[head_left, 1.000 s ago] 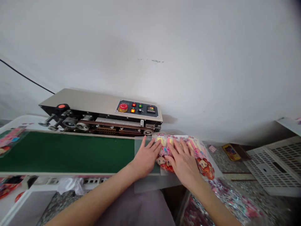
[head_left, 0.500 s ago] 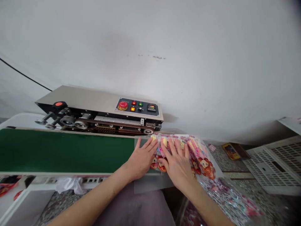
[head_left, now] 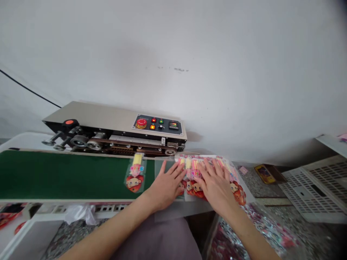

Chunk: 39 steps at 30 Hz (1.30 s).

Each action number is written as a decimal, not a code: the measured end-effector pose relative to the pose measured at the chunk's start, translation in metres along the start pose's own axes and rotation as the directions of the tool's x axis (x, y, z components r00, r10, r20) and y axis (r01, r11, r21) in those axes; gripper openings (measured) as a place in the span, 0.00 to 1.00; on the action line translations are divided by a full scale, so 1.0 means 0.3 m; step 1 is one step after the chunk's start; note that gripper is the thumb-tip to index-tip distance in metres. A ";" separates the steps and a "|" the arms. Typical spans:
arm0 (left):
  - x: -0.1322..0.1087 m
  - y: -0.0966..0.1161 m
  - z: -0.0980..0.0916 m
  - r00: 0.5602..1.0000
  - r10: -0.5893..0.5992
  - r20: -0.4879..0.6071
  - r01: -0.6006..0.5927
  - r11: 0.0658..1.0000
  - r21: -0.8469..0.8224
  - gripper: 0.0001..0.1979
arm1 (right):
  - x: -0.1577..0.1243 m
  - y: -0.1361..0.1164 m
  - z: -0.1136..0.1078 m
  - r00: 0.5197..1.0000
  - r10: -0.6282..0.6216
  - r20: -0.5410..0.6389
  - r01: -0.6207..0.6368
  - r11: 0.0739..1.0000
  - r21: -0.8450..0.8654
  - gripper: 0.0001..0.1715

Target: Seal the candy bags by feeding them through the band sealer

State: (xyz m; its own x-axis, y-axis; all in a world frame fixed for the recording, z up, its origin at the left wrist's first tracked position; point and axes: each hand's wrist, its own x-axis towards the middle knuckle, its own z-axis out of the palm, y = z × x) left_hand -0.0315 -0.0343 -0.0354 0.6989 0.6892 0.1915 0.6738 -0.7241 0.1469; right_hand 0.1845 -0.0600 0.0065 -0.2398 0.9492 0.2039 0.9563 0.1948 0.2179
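Fingers spread, my left hand lies flat on a packet by the clear plastic sheet at the belt's right end. My right hand rests flat, fingers apart, on a spread of overlapping printed packets with yellow and pink sticks and a red-haired cartoon figure. One single packet lies by itself on the green conveyor belt, its top edge at the band sealer. My palms hide part of the packets below.
Below on the right is a large clear bag of shiny packets. A white slatted crate and a small open box stand on the speckled floor. White cloth hangs under the belt, and a wall rises behind the sealer.
A single packet now lies on the green belt left of my left hand, where bare belt showed before. My right hand has shifted slightly right over the packets.
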 end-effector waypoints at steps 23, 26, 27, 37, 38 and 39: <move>0.059 0.070 0.025 0.998 -0.008 -0.067 0.008 1.000 0.000 0.28 | 0.003 -0.041 -0.008 0.999 0.032 0.029 -0.033 0.999 0.034 0.26; 0.068 0.075 0.061 0.996 -0.008 -0.094 0.011 1.000 0.029 0.29 | -0.006 -0.042 0.006 1.000 0.018 0.019 -0.018 1.000 0.025 0.28; 0.064 0.072 0.065 0.995 -0.006 -0.096 0.011 0.998 0.055 0.29 | -0.007 -0.043 0.010 1.000 0.007 0.014 -0.007 1.000 0.029 0.29; 0.037 0.078 -0.004 0.996 -0.080 -0.028 0.083 0.986 0.143 0.31 | 0.010 -0.052 0.006 1.000 0.012 -0.008 -0.012 1.000 0.013 0.29; 0.043 0.084 0.002 0.997 -0.072 -0.025 0.074 0.989 0.131 0.32 | 0.009 -0.053 0.009 1.000 0.009 -0.015 -0.009 1.000 0.012 0.29; 0.049 0.087 0.011 0.998 -0.055 -0.025 0.058 0.992 0.115 0.32 | 0.008 -0.054 0.013 1.000 0.010 -0.021 -0.010 1.000 0.008 0.29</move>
State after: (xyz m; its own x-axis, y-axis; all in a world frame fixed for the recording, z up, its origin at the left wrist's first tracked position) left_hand -0.0029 -0.0428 -0.0319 0.6542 0.7274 0.2073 0.7363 -0.6751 0.0451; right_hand 0.1692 -0.0599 -0.0001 -0.2335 0.9458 0.2259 0.9600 0.1874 0.2079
